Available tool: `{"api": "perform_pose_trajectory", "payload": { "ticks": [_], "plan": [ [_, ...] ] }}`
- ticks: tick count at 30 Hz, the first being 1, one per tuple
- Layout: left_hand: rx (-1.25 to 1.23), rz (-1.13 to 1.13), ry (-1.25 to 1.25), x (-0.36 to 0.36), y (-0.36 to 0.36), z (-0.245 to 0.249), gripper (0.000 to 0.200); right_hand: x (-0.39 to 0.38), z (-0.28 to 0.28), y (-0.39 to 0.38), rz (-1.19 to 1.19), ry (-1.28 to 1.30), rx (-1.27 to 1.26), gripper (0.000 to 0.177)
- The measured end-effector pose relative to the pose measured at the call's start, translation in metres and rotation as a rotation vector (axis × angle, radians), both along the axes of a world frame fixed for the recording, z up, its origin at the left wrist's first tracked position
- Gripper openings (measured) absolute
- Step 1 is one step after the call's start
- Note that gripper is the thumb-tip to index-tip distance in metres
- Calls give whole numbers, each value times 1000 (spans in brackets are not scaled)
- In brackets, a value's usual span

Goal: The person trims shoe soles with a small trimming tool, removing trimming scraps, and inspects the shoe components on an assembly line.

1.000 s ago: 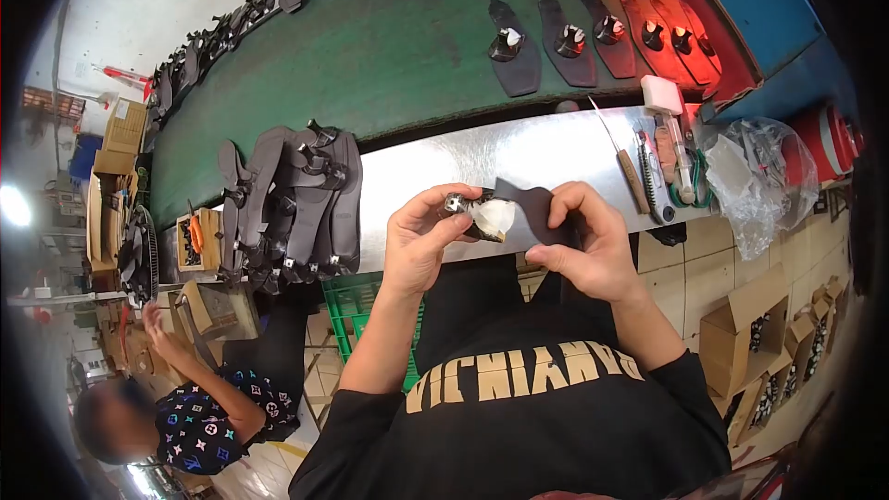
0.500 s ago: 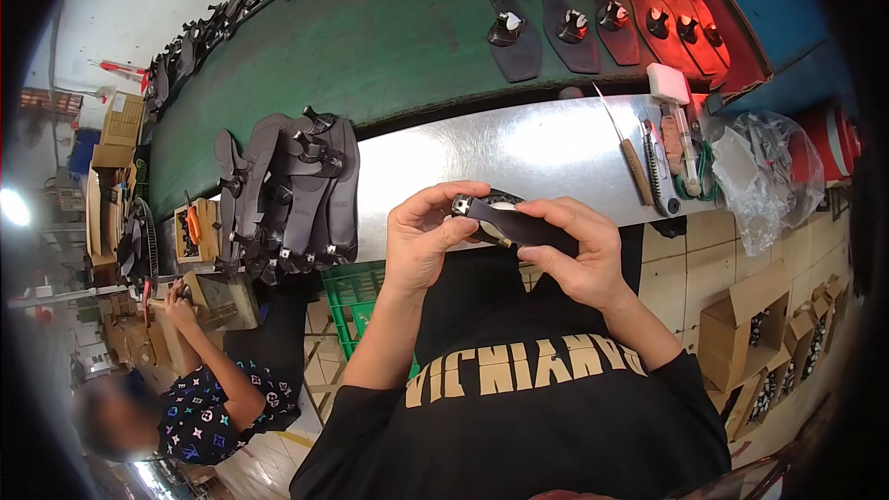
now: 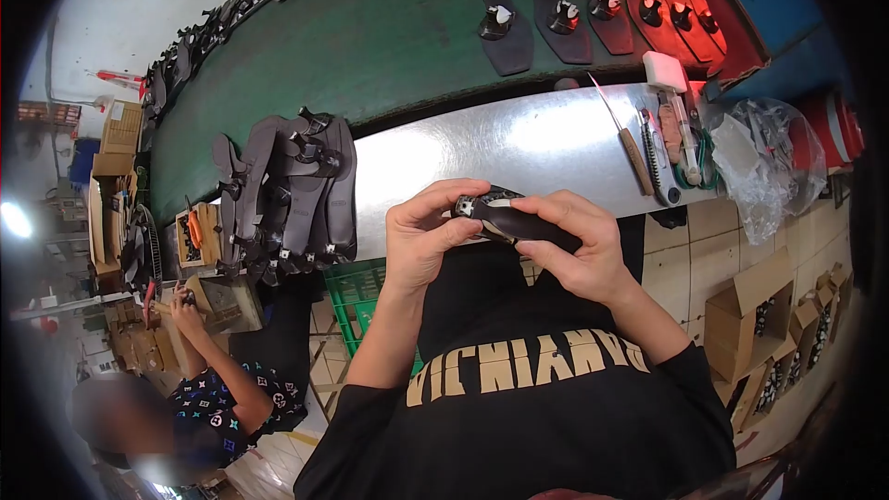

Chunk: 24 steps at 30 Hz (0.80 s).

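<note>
Both my hands hold a black sandal sole [image 3: 532, 224] above the near edge of the metal worktop. The sole is bent, and a strap with a shiny silver buckle-like piece shows at its left end. My left hand [image 3: 428, 227] pinches that left end between thumb and fingers. At the right part of the sole, my right hand [image 3: 579, 245] grips with thumb below and fingers on top. A pale underside shows between the hands. The fingers partly hide the strap.
A pile of black sandal soles with straps [image 3: 301, 190] lies on the left. Along the green conveyor belt [image 3: 398, 28] lie several more soles. An awl [image 3: 632, 153], cutter [image 3: 659, 162] and plastic bag [image 3: 764, 162] are on the right. A co-worker [image 3: 218, 398] handles something at left.
The view has shifted slightly. Both hands keep their grip, and the sole has turned a little between them. The co-worker's head and arm have moved slightly.
</note>
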State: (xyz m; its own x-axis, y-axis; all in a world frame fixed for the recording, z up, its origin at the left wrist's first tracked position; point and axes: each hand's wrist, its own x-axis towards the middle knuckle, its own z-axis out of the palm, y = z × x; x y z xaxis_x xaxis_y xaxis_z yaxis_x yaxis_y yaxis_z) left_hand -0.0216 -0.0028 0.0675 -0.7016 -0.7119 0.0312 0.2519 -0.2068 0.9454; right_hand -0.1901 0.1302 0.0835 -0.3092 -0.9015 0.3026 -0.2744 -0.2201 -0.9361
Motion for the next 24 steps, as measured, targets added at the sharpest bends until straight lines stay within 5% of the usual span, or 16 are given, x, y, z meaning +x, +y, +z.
{"api": "perform_pose_trajectory", "payload": {
  "ticks": [11,24],
  "plan": [
    [-159,-140,20,5,-1,-8,34,-13,20,5,72,436,165,48],
    [-90,-203,46,6,-1,-15,38,-8,4,7,-2,419,-1,40]
  ]
}}
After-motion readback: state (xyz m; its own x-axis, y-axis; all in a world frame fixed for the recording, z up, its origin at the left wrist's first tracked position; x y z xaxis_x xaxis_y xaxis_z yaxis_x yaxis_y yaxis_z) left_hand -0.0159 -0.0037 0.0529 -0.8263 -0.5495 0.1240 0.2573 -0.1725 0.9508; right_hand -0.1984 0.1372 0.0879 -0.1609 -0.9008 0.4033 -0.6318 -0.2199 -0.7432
